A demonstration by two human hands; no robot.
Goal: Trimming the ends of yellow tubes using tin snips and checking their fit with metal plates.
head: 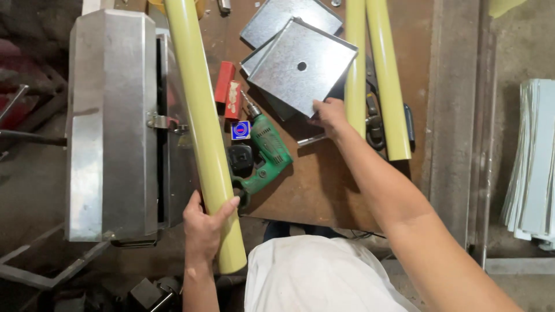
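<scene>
Left hand (pixel 203 222) wrapped round yellow-green tube (pixel 203 124) near its lower end; tube lies left of green drill (pixel 261 153). Right hand (pixel 329 115) pinches corner of square plate (pixel 300 66), above-right of drill. Keep tube grip firm; lift plate flat, clear of drill chuck.

Bare brown bench (pixel 324 185) lies open between the green drill (pixel 263 153) and the right forearm, while plates (pixel 300 63), yellow tubes (pixel 384 75) and the metal box (pixel 113 124) crowd the rest.
</scene>
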